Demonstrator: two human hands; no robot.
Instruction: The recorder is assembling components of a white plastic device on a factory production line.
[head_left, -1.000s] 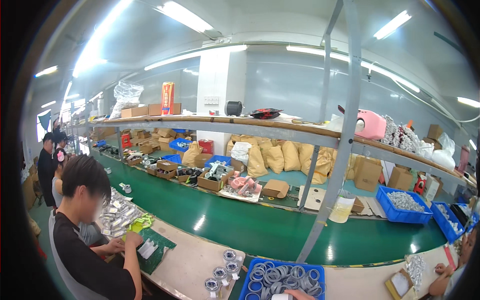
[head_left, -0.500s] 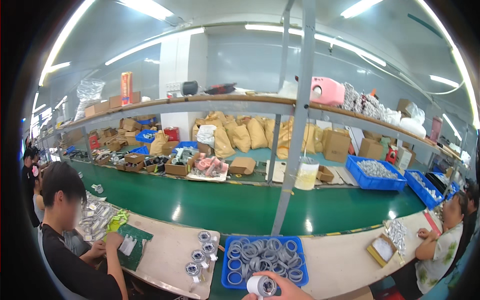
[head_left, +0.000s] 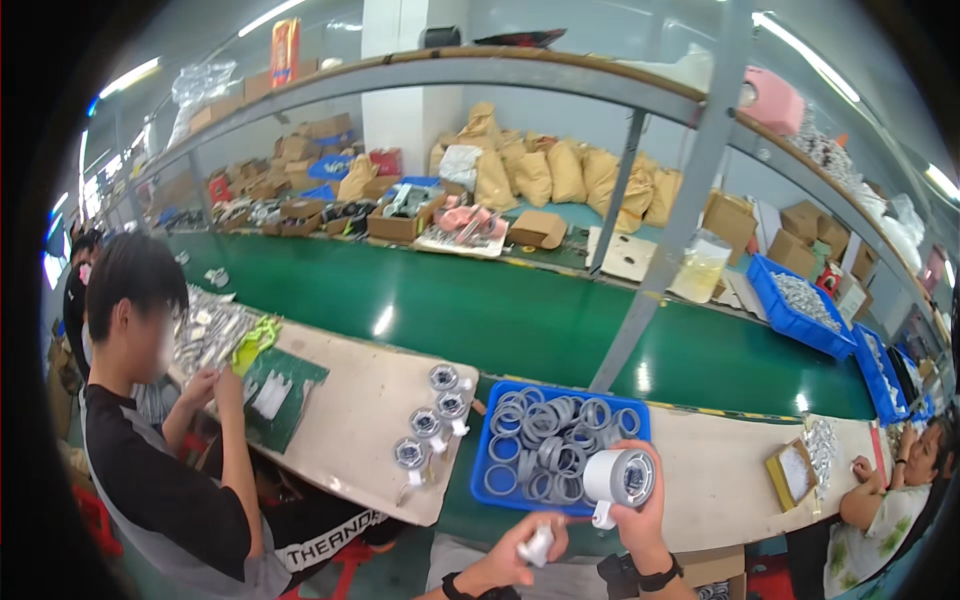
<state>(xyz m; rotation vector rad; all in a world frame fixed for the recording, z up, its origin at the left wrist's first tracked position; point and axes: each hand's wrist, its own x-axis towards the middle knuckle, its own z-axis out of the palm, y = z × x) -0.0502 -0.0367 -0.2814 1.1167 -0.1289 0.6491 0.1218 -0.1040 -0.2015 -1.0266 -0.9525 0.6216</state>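
Observation:
My right hand (head_left: 645, 510) grips a white cylindrical housing (head_left: 605, 475) with a grey ring and dark, detailed inner face at its end. A small white tab hangs under the housing. Lower and to the left, my left hand (head_left: 515, 560) is closed around a small white plastic piece (head_left: 537, 545); its exact kind I cannot make out. Just beyond both hands lies a blue tray (head_left: 497, 487) heaped with grey rings (head_left: 545, 420). Several similar white housings with grey rings (head_left: 424, 423) stand on the bench left of the tray.
A co-worker (head_left: 165, 430) sits at left, handling small parts by a green mat (head_left: 290, 405). Another person (head_left: 885, 505) sits at far right near a carton of white parts (head_left: 793, 475). A grey upright post (head_left: 675, 235) rises behind the tray, before a green conveyor belt (head_left: 480, 310).
The view has tilted downward and turned. My right hand has raised the housing to the tray's right edge. My left hand, barely visible before, now shows with a white piece.

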